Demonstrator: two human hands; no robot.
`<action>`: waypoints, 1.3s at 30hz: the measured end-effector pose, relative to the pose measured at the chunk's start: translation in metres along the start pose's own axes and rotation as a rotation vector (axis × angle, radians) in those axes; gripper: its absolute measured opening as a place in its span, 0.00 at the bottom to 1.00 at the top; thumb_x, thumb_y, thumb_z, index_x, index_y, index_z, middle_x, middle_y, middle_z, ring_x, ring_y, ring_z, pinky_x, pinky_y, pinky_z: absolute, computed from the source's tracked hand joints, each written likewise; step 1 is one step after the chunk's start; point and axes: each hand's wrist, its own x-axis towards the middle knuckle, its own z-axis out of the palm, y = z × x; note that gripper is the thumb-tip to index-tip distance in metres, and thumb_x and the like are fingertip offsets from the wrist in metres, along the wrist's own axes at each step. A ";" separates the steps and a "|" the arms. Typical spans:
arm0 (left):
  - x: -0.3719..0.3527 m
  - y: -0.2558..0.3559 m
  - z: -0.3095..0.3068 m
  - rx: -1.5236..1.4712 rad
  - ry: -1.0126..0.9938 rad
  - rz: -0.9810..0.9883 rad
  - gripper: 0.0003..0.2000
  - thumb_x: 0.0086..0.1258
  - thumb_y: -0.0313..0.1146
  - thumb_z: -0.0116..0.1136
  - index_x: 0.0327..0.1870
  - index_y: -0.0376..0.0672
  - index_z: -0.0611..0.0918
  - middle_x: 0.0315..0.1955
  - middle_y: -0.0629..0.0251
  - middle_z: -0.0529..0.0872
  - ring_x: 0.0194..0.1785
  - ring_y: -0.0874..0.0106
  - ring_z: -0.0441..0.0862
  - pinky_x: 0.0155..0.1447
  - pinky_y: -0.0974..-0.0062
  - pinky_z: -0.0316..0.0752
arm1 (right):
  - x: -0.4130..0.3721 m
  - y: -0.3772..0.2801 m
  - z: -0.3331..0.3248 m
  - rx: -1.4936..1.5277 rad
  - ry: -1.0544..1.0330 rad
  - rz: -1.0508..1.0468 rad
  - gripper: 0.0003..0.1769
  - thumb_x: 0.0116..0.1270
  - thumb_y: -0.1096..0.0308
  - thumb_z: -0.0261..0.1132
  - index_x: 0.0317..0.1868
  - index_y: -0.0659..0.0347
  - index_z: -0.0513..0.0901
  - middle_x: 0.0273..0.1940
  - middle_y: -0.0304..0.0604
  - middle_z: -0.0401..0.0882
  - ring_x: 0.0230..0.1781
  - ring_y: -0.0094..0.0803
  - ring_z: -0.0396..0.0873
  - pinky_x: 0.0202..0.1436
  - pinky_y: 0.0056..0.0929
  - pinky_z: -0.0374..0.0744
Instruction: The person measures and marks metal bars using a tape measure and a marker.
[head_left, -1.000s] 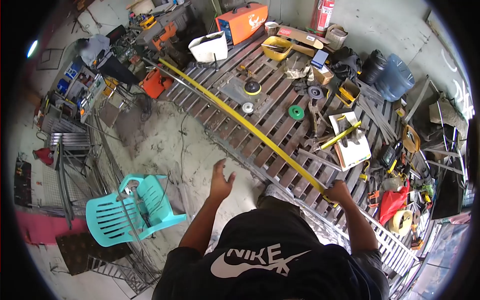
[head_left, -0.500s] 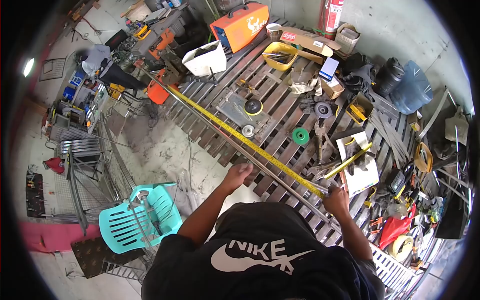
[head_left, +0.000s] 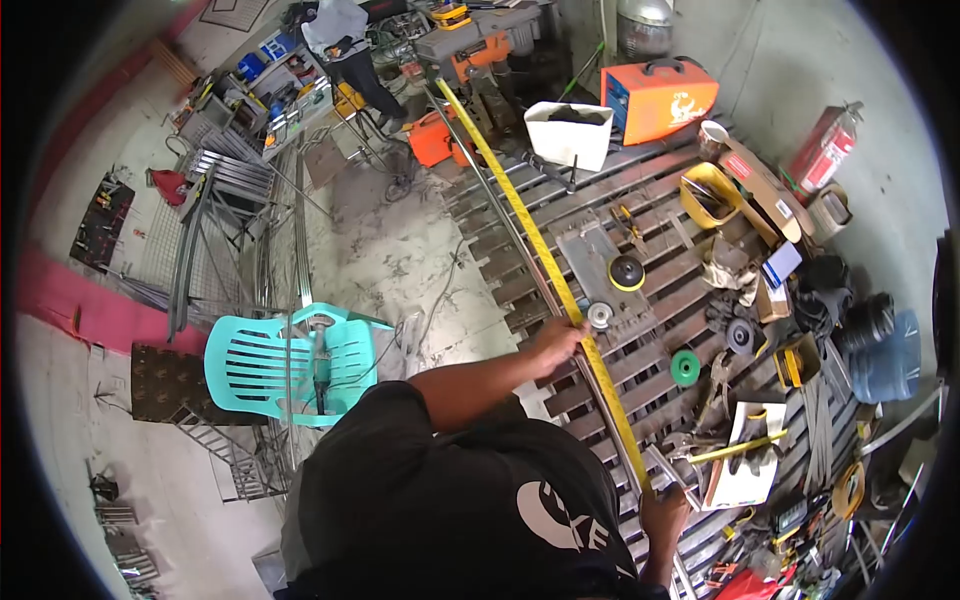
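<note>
A long yellow tape measure (head_left: 540,245) lies stretched out along thin metal bars (head_left: 492,195) that run lengthwise over a slatted table (head_left: 660,345). My left hand (head_left: 557,347) is closed at the tape's edge about midway, thumb and fingers pinching it. Near the tape's close end, my right hand (head_left: 664,512) is wrapped around it, beside a short silver metal piece (head_left: 668,468). How far the fingers of my right hand reach around the bars is hidden. Just beyond my left hand sits a small metal disc (head_left: 599,315).
A green disc (head_left: 685,368), a black-and-yellow disc (head_left: 627,272) and a yellow bowl (head_left: 709,195) rest on the slats. An orange welding machine (head_left: 660,100) stands at the back. A turquoise chair (head_left: 265,365) is at left. Another person (head_left: 345,50) stands far off.
My left hand has moved from beside the bars onto the tape. The view has turned left, and my right hand stays at the tape's near end.
</note>
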 end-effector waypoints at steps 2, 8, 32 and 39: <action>0.029 0.024 -0.051 0.054 0.059 0.043 0.17 0.89 0.45 0.60 0.50 0.37 0.87 0.37 0.59 0.95 0.35 0.73 0.90 0.37 0.73 0.82 | 0.002 -0.025 0.002 -0.028 0.015 -0.010 0.21 0.61 0.56 0.77 0.39 0.68 0.86 0.32 0.60 0.89 0.39 0.64 0.89 0.57 0.59 0.80; 0.145 0.100 -0.203 -0.026 0.285 -0.003 0.14 0.90 0.44 0.57 0.46 0.45 0.87 0.38 0.63 0.95 0.38 0.72 0.92 0.39 0.70 0.82 | 0.030 -0.093 0.041 -0.026 -0.047 0.105 0.21 0.61 0.57 0.76 0.33 0.71 0.83 0.29 0.65 0.84 0.35 0.69 0.84 0.45 0.60 0.79; 0.265 0.159 -0.333 0.123 0.058 -0.039 0.15 0.85 0.48 0.66 0.48 0.43 0.88 0.38 0.70 0.92 0.40 0.77 0.89 0.45 0.71 0.83 | 0.078 -0.232 0.085 -0.192 0.141 0.070 0.12 0.64 0.62 0.74 0.35 0.63 0.86 0.30 0.56 0.88 0.33 0.61 0.86 0.55 0.56 0.78; 0.267 0.153 -0.327 0.047 0.048 -0.028 0.15 0.84 0.46 0.69 0.42 0.43 0.89 0.29 0.75 0.86 0.30 0.84 0.79 0.33 0.79 0.71 | 0.072 -0.226 0.081 -0.154 0.173 0.107 0.13 0.63 0.60 0.72 0.35 0.63 0.85 0.28 0.56 0.87 0.33 0.61 0.86 0.59 0.57 0.76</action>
